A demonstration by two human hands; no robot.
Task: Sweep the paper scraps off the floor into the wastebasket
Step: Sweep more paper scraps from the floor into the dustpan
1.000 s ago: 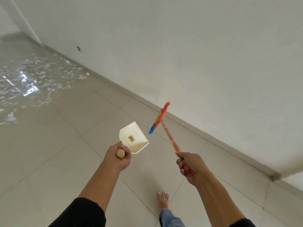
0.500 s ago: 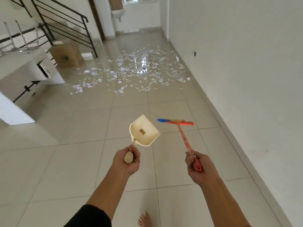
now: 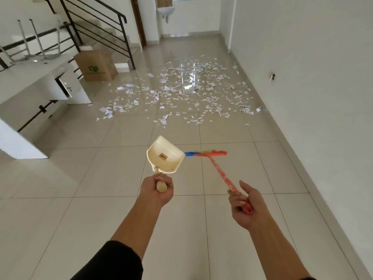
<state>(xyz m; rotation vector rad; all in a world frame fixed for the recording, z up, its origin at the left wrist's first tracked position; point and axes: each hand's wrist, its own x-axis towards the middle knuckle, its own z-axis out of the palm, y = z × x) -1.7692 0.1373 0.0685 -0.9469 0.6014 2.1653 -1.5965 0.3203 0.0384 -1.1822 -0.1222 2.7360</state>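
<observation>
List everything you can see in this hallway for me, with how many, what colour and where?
paper scraps: many, white, strewn over the floor ahead
dustpan: one, cream, held up at centre
broom: one, red handle, red, yellow and blue head, right of the dustpan
cardboard box: one, brown, at the stair foot
stair railing: one, black, upper left
counter: one, white, left
upturned stool: one, metal legs, on the counter
wall basin: one, white, far end
left hand: grips the dustpan handle
right hand: holds the broom handle, index finger extended
</observation>
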